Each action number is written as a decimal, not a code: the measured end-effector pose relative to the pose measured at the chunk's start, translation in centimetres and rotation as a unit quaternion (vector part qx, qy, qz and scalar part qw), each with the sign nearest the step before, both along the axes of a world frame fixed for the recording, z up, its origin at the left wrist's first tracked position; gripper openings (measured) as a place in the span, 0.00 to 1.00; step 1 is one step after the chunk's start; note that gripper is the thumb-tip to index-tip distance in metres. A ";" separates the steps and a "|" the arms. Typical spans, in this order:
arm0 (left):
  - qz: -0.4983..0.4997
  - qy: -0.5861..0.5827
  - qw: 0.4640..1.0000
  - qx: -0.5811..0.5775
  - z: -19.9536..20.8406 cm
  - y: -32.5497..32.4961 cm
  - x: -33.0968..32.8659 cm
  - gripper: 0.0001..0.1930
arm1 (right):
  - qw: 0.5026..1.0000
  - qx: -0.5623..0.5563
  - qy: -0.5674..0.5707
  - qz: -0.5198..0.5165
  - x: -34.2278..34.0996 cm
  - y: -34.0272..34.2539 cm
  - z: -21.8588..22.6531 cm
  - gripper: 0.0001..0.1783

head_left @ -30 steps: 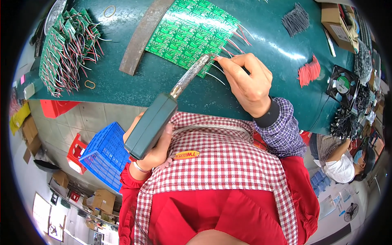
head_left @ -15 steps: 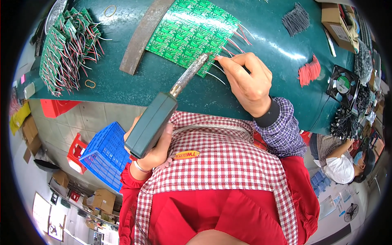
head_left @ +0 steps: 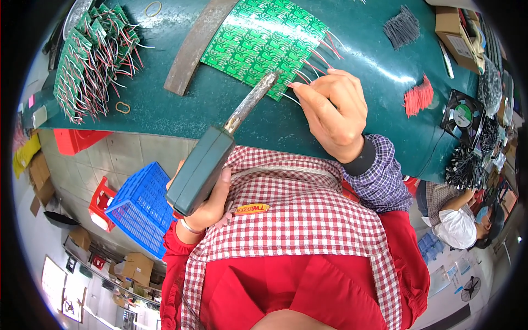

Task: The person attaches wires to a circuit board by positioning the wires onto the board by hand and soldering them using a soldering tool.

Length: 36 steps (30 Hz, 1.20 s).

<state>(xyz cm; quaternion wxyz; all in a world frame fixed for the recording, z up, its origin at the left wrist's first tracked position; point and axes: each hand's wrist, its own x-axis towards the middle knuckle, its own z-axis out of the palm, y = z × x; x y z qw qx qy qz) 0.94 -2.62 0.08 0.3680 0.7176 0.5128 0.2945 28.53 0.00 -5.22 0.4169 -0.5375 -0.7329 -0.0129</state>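
My left hand (head_left: 211, 208) is wrapped round the dark green handle of a soldering iron (head_left: 202, 168). The iron's worn metal barrel slants up to the right, its tip at the lower right edge of a green circuit board panel (head_left: 258, 41). Just right of that tip, my right hand (head_left: 338, 115) pinches a short red wire (head_left: 290, 85) between thumb and forefinger. Several red and white wires (head_left: 319, 58) stick out along the panel's right edge. Whether the tip touches the board, I cannot tell.
A flat metal bar (head_left: 190, 55) lies along the panel's left edge. Wired boards (head_left: 96, 66) are heaped at the far left. Bundles of black wires (head_left: 401, 27) and red wires (head_left: 419, 96) lie to the right, near a small black fan (head_left: 462, 113). A co-worker (head_left: 459, 220) sits at right.
The iron's tip has shifted slightly left and down along the panel's edge. My right hand stays close by, still pinching a red wire. The panel has slid slightly right.
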 end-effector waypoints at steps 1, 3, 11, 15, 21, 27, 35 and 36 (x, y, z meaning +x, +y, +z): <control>-0.011 0.010 1.000 0.013 0.0 0.0 -0.1 0.14 | 1.000 -0.005 0.008 0.009 0.0 0.0 0.0 0.11; -0.021 0.020 0.999 0.026 0.1 0.0 -0.2 0.14 | 1.000 -0.011 0.011 0.013 0.0 0.0 0.1 0.12; -0.007 0.015 0.999 -0.040 0.4 -0.5 -0.4 0.13 | 1.000 -0.003 0.010 0.022 0.0 0.2 -0.3 0.10; 0.005 0.004 0.999 -0.048 0.5 -0.6 -0.2 0.14 | 1.000 -0.007 0.008 0.021 -0.1 0.1 -0.3 0.11; -0.004 0.004 0.999 -0.053 0.6 -0.4 -0.1 0.13 | 1.000 -0.007 0.008 0.022 0.0 0.1 -0.4 0.11; -0.009 0.005 0.998 -0.058 0.7 -0.3 -0.1 0.12 | 1.000 -0.007 0.010 0.021 0.0 0.1 -0.5 0.11; -0.005 0.004 0.999 -0.047 0.5 -0.4 -0.2 0.12 | 1.000 -0.009 0.007 0.021 0.0 0.1 -0.5 0.11; -0.005 0.004 0.999 -0.047 0.5 -0.4 -0.3 0.12 | 1.000 -0.009 0.007 0.021 0.0 0.1 -0.5 0.11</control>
